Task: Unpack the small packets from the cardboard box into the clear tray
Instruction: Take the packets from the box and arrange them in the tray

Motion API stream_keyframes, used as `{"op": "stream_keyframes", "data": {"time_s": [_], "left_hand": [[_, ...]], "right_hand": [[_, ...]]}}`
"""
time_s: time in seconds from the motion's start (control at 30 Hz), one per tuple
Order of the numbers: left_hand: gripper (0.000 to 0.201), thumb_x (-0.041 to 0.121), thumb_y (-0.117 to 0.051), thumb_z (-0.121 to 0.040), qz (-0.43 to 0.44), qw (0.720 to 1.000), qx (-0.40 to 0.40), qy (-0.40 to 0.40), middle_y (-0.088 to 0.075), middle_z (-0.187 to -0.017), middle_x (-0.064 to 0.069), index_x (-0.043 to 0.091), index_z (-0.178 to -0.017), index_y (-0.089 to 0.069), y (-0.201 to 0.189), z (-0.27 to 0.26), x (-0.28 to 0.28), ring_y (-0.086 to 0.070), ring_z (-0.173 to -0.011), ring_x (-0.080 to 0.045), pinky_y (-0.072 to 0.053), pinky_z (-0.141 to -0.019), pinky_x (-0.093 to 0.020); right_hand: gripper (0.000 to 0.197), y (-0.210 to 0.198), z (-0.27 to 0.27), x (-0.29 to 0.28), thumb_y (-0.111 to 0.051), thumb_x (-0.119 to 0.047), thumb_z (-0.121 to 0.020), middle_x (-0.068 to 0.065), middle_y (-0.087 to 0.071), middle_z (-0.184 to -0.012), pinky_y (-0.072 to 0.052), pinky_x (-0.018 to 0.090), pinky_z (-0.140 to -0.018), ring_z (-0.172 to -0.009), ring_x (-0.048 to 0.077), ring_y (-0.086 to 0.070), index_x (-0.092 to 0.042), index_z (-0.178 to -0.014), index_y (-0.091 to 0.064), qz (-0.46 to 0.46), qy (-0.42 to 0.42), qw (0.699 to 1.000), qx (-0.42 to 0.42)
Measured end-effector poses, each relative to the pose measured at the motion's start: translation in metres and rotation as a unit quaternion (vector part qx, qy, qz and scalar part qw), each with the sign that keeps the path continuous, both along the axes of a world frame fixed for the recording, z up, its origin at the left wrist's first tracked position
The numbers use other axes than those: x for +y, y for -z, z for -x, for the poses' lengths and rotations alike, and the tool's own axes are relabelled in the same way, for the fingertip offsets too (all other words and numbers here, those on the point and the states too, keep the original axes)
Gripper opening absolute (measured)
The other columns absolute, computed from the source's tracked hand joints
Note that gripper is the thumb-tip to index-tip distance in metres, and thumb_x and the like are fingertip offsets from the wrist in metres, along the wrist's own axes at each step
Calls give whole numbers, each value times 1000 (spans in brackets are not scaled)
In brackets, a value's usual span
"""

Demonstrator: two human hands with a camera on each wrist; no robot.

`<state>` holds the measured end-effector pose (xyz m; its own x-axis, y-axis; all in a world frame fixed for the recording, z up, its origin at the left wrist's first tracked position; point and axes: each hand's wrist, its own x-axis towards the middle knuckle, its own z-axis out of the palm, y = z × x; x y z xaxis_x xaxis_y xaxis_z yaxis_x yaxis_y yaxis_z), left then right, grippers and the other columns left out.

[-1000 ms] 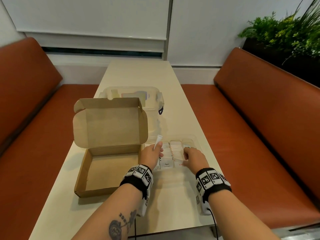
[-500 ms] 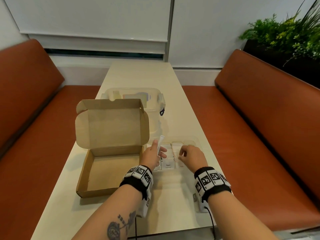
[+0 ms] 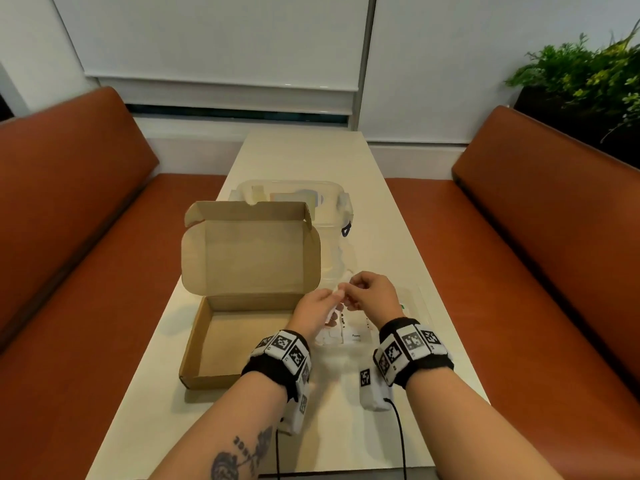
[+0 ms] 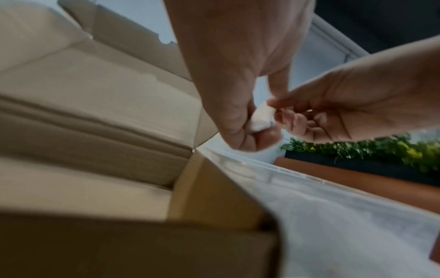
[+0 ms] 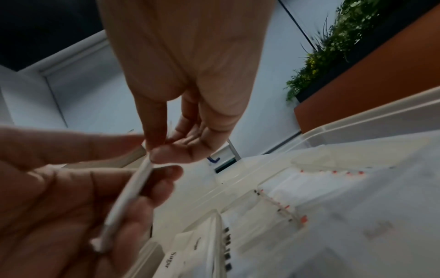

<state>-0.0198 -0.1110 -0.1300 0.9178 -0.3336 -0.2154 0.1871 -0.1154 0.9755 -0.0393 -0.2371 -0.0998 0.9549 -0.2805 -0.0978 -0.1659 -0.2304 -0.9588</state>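
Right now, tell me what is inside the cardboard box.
The cardboard box is open, and its visible floor is bare brown card with no packets on it. The left hand and wrist cover the near right corner, so that part cannot be checked.

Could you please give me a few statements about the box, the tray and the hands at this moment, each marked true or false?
1. The cardboard box has its lid shut. False: the lid stands open.
2. The left hand holds a white packet. True.
3. The right hand rests flat on the table. False: it is raised, its fingers pinching the packet's upper end.
4. Packets already lie in the clear tray. True.
5. The box is full of packets. False: the visible floor is bare.
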Motion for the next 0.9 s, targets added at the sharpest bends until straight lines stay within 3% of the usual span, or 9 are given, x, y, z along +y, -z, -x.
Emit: {"op": "stream_keyframes", "data": {"time_s": [0.13,0.27,0.33,0.43,0.5,0.63,0.73,0.83,0.9], "left_hand": [[19,29,-68,-87,-95,989,-96,-67,-64,-89,7,18,-102,-67,3,2,13,-61,-87,-13,-51,-77,-27],[13,19,-68,-87,-36,993,-64,-94,-68,-90,2,16,-100,-68,-3,-1,24,-63,-80,-13,-51,-62,-18],[13,15,-72,-83,-57,991,-73,-93,-66,-86,1,15,-95,-67,-4,0,24,-62,-72,-10,-53,-57,-17],[13,17,-71,-84,-155,971,-150,-105,-63,-81,2,12,-95,-68,-3,2,20,-60,-73,-10,-57,-67,-26],[13,21,-68,-86,-212,951,-204,-93,-64,-82,1,11,-94,-68,-1,3,16,-59,-75,-11,-52,-70,-23],[12,18,-67,-86,-229,949,-214,-29,-70,-88,-2,11,-95,-71,2,6,12,-63,-80,-12,-48,-70,-16],[9,17,-64,-88,-207,958,-193,-43,-68,-78,3,13,-92,-72,3,7,13,-63,-71,-9,-43,-57,-3],[10,15,-59,-89,-221,950,-196,-103,-62,-73,5,13,-88,-69,4,4,19,-57,-69,-8,-41,-59,-10],[12,12,-56,-90,-240,943,-191,-126,-62,-76,3,12,-89,-68,5,2,24,-57,-71,-11,-45,-66,-18]], "right_hand": [[16,0,-8,7,-68,-8,-82,11,-61,-65,-50,21,-52,-51,17,-56,-5,-72,-56,28,13,1000,4],[11,0,-13,11,-68,-6,-84,10,-60,-62,-50,21,-53,-52,17,-55,-3,-77,-59,-9,2,1000,-6],[11,2,-14,13,-69,-4,-83,12,-60,-62,-53,24,-55,-51,18,-56,-2,-79,-58,-50,12,999,-1],[21,5,-14,17,-75,-15,-79,13,-65,-69,-59,28,-57,-52,19,-64,-3,-82,-58,-56,37,997,26],[23,8,-15,19,-77,-17,-77,14,-68,-72,-60,31,-60,-56,21,-65,-4,-77,-59,-33,37,998,44],[10,12,-16,21,-64,4,-78,23,-69,-82,-59,42,-73,-71,31,-67,-3,-72,-61,18,32,996,85],[16,17,-18,24,-59,8,-78,21,-67,-78,-59,39,-70,-68,30,-66,-5,-69,-62,40,31,993,108],[17,23,-17,30,-59,11,-77,16,-63,-66,-56,31,-57,-50,22,-59,-3,-68,-59,40,36,990,133],[19,28,-19,34,-57,8,-78,16,-66,-67,-56,34,-63,-56,24,-62,-5,-65,-60,86,45,986,138]]}}
